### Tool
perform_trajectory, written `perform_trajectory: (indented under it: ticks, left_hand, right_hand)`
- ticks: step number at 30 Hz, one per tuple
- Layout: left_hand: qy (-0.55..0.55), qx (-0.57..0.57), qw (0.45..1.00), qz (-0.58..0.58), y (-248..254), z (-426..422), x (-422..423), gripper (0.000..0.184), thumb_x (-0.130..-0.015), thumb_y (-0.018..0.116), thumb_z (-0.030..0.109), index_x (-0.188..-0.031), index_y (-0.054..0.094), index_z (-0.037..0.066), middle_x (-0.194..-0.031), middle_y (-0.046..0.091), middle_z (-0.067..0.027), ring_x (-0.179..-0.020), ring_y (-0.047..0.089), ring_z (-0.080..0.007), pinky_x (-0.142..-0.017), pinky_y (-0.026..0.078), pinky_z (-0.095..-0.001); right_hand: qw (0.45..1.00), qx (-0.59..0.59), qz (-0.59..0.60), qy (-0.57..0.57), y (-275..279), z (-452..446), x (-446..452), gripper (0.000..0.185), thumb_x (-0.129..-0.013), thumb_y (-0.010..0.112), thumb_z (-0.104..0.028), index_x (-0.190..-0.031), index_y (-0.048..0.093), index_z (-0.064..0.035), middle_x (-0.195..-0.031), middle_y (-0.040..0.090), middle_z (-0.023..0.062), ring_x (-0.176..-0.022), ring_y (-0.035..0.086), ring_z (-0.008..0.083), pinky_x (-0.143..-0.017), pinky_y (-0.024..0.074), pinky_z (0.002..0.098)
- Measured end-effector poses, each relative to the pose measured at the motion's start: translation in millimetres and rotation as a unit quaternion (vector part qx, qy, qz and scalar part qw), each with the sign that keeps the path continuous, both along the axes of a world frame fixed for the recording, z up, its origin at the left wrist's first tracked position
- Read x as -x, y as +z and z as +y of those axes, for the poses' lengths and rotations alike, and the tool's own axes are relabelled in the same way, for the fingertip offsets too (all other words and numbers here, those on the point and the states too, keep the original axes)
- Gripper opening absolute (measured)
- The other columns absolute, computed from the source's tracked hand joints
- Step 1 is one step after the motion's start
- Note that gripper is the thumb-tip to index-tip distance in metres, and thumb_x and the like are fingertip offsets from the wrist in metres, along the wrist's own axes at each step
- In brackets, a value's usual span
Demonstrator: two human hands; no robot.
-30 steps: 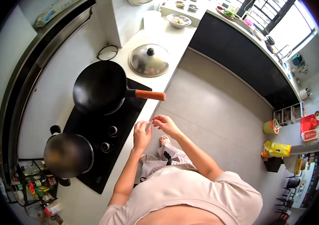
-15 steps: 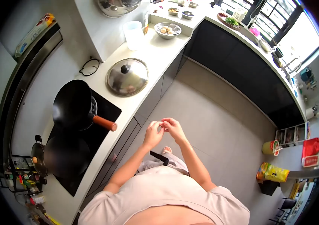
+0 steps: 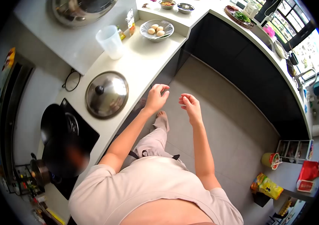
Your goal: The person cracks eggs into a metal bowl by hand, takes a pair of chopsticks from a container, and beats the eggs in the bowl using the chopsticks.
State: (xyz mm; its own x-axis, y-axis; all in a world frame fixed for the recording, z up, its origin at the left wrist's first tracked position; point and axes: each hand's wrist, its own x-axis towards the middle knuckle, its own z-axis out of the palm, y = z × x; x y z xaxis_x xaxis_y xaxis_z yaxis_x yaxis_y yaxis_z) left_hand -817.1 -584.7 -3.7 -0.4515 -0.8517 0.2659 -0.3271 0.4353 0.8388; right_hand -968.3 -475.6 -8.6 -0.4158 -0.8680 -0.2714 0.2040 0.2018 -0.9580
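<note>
My left hand (image 3: 157, 99) is raised over the floor beside the counter edge, holding nothing, its thumb apart from the bent fingers. To its right, my right hand (image 3: 191, 107) hangs in the air with loosely curled fingers and nothing visible in them. A gap separates the two hands. Nearest my left hand on the counter lies a domed metal lid (image 3: 110, 101) with a black knob. Farther along stands a metal bowl (image 3: 146, 35) holding several eggs (image 3: 155, 27). A black wok (image 3: 50, 122) sits on the dark cooktop (image 3: 88, 129); a blurred patch hides part of the area below it.
A translucent plastic pitcher (image 3: 110, 43) and small packets stand near the wall. Small metal bowls (image 3: 185, 8) and a tray of greens (image 3: 241, 17) lie farther back. Dark cabinets (image 3: 238, 63) border the floor. At right are a bin (image 3: 268, 159) and a yellow bag (image 3: 267, 186).
My hands, touching each other before, have come apart and moved forward. The view has shifted along the counter, bringing the lid and egg bowl farther left, and one foot is stepping ahead.
</note>
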Motion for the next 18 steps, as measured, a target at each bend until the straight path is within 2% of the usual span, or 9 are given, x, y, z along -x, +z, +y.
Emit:
perform_trajectory:
  ticks: [3,7,10,11,12,13,14,15,18]
  left_hand:
    - [0.015,0.014,0.999,0.027,-6.3,-73.2,51.8,0.019,-0.081,0.065,0.010,-0.099,0.066,0.005,-0.092,0.062,-0.0104,-0.074,0.057,-0.0199,-0.069,0.048,-0.0318]
    - [0.057,-0.011,0.998,0.022,0.3,-165.4,103.0,0.019,-0.085,0.064,0.014,-0.101,0.067,0.005,-0.100,0.064,-0.0101,-0.088,0.062,-0.0188,-0.072,0.051,-0.0299]
    - [0.094,0.007,0.996,0.006,0.0,-230.2,129.5,0.020,-0.084,0.064,0.013,-0.102,0.066,0.004,-0.100,0.064,-0.0112,-0.088,0.062,-0.0205,-0.073,0.051,-0.0313]
    - [0.106,0.011,0.994,-0.006,-5.2,-246.2,132.1,0.020,-0.084,0.064,0.013,-0.102,0.065,0.004,-0.099,0.064,-0.0113,-0.088,0.062,-0.0210,-0.073,0.051,-0.0317]
    - [0.123,0.012,0.992,-0.004,-6.6,-261.5,137.6,0.021,-0.083,0.065,0.013,-0.101,0.065,0.004,-0.099,0.064,-0.0117,-0.089,0.062,-0.0230,-0.076,0.050,-0.0335]
    - [0.128,0.008,0.992,-0.001,-6.8,-280.0,144.6,0.020,-0.080,0.066,0.011,-0.098,0.063,0.003,-0.098,0.063,-0.0147,-0.093,0.060,-0.0296,-0.080,0.050,-0.0388]
    - [0.142,0.017,0.990,-0.018,-10.2,-297.8,149.1,0.021,-0.080,0.066,0.011,-0.100,0.063,0.003,-0.099,0.063,-0.0145,-0.093,0.061,-0.0291,-0.081,0.049,-0.0383]
    - [0.155,0.024,0.987,-0.035,-18.8,-314.5,152.9,0.023,-0.080,0.066,0.012,-0.101,0.063,0.004,-0.100,0.063,-0.0143,-0.093,0.061,-0.0287,-0.081,0.049,-0.0379]
    - [0.211,0.043,0.974,-0.073,-46.0,-358.9,167.0,0.027,-0.078,0.068,0.010,-0.103,0.061,0.004,-0.101,0.063,-0.0158,-0.095,0.060,-0.0322,-0.083,0.048,-0.0402]
  right_hand:
    - [1.000,0.001,0.029,0.001,6.6,-66.5,48.3,0.022,-0.095,0.053,-0.020,-0.110,0.061,-0.0064,-0.097,0.065,0.0020,-0.088,0.061,0.0110,-0.074,0.0480,0.0262]
    - [0.998,0.013,0.042,0.033,19.0,-169.8,108.4,0.022,-0.093,0.054,-0.018,-0.110,0.062,-0.0052,-0.095,0.065,0.0029,-0.083,0.062,0.0108,-0.069,0.0482,0.0260]
    - [0.995,0.027,0.063,0.074,35.6,-254.1,140.0,0.024,-0.093,0.054,-0.018,-0.111,0.062,-0.0048,-0.096,0.066,0.0034,-0.084,0.062,0.0115,-0.068,0.0490,0.0266]
    - [0.992,0.026,0.089,0.088,35.7,-280.3,146.1,0.025,-0.092,0.055,-0.016,-0.113,0.061,-0.0028,-0.101,0.067,0.0077,-0.089,0.064,0.0152,-0.073,0.0509,0.0294]
    - [0.981,0.043,0.156,0.112,28.3,-307.9,151.7,0.026,-0.091,0.055,-0.015,-0.114,0.060,-0.0019,-0.103,0.067,0.0101,-0.092,0.065,0.0177,-0.076,0.0511,0.0302]
    - [0.964,0.064,0.223,0.131,26.5,-338.5,158.1,0.027,-0.090,0.056,-0.014,-0.114,0.060,-0.0010,-0.105,0.067,0.0125,-0.095,0.065,0.0201,-0.079,0.0514,0.0309]
    - [0.946,0.093,0.272,0.148,23.2,-364.4,162.6,0.029,-0.089,0.056,-0.010,-0.116,0.059,-0.0002,-0.108,0.066,0.0163,-0.099,0.065,0.0259,-0.084,0.0507,0.0326]
    - [0.927,0.121,0.311,0.173,15.3,-392.2,166.2,0.031,-0.085,0.057,-0.008,-0.115,0.059,-0.0005,-0.111,0.065,0.0164,-0.100,0.064,0.0312,-0.086,0.0502,0.0365]
    - [0.846,0.173,0.432,0.261,-4.5,-476.3,174.4,0.036,-0.078,0.063,-0.010,-0.114,0.062,-0.0073,-0.113,0.060,0.0150,-0.105,0.058,0.0345,-0.089,0.0479,0.0407]
